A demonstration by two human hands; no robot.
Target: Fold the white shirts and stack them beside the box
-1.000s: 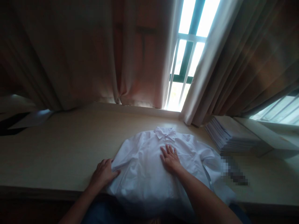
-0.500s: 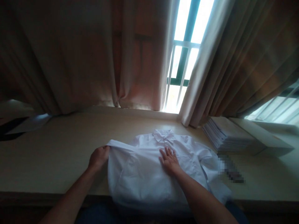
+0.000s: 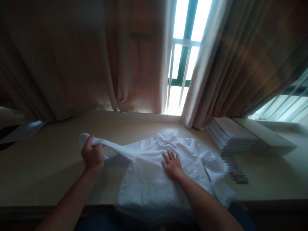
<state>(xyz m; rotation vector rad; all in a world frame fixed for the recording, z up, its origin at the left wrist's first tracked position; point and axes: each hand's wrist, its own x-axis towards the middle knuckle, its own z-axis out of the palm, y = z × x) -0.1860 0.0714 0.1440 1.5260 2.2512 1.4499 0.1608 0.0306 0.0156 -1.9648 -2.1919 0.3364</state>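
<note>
I see the white shirt (image 3: 154,186) lying front-up at mid-table (image 3: 48,166), collar (image 3: 165,138) toward 12 o'clock. Left hand (image 3: 92,155) is fisted around the sleeve (image 3: 115,147) end, sleeve stretched toward 9 o'clock, raised off the surface. Right hand (image 3: 172,163) is flat, fingers spread, pressing the chest just below the collar. White stack (image 3: 228,138) at 2 o'clock, apart.

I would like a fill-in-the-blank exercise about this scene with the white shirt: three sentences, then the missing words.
1. The left hand grips one ____ of the white shirt, pulled out sideways.
2. The right hand lies flat on the shirt, just below its ____.
3. Behind the table, daylight enters through a ____ between the curtains.
Missing words: sleeve; collar; window.
</note>
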